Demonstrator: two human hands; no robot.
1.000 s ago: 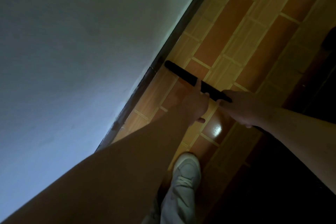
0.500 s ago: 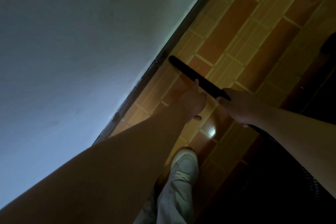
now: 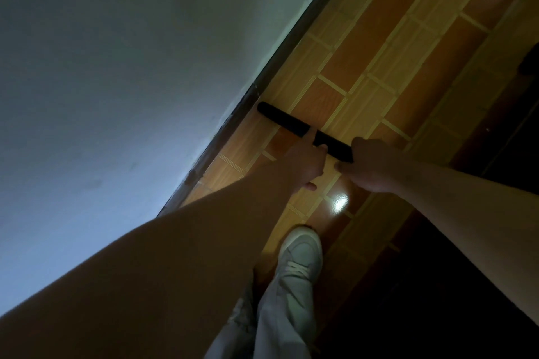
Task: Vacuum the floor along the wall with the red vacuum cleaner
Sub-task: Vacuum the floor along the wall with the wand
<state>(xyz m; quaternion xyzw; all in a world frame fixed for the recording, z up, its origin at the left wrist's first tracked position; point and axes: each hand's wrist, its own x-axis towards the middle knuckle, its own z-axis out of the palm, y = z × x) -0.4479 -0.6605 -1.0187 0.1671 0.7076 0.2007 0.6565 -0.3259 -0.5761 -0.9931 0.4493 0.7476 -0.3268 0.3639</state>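
Ahead, the black tube (image 3: 280,119) ends just beside dark skirting (image 3: 291,41).

Vacuum tube (image 3: 280,121) tip beside the skirting (image 3: 291,44), wall (image 3: 116,67) left, floor (image 3: 379,52) right, shoe (image 3: 300,253) nearest

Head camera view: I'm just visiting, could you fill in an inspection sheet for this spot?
Surface: tiled floor, orange and tan, with a bright glare spot.
Job's things: black vacuum tube, tip close to the baseboard; red body not in view.
Clutter: nothing seen.
Hands: left hand holds the tube with a finger laid along it; right hand grips it further back.
Cables: nothing seen.
Surroundings: pale wall, white shoe, dark area at right too dim to read.
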